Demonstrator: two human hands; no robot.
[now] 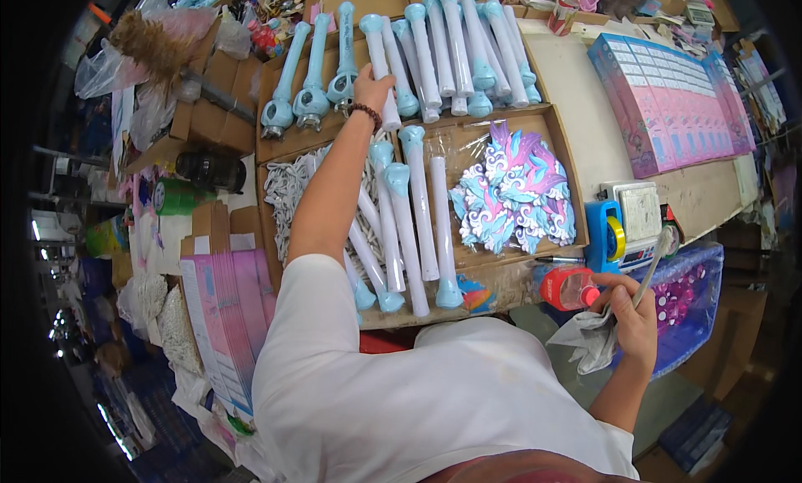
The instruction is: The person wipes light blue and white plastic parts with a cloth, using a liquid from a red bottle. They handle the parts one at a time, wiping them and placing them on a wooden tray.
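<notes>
My left hand (372,94), with a beaded bracelet at the wrist, reaches to the far cardboard tray and grips a white tube with a light-blue end (374,39). More white tubes (459,50) lie piled to its right. On its left are three light-blue toy wand handles (311,101) with round openwork heads. Out at the right, my right hand (634,323) holds a thin brush (653,270) upright together with a crumpled grey cloth (588,342). A red-capped plastic bottle (567,289) lies just left of that hand.
Nearer cardboard trays hold white cords (282,195), more tubes (407,245) and purple-blue wing-shaped pieces (517,188). To the right are printed boxes (670,107), a blue tape dispenser (601,232), a scale (633,213) and a blue crate (708,295). Flattened cartons (229,307) stand left.
</notes>
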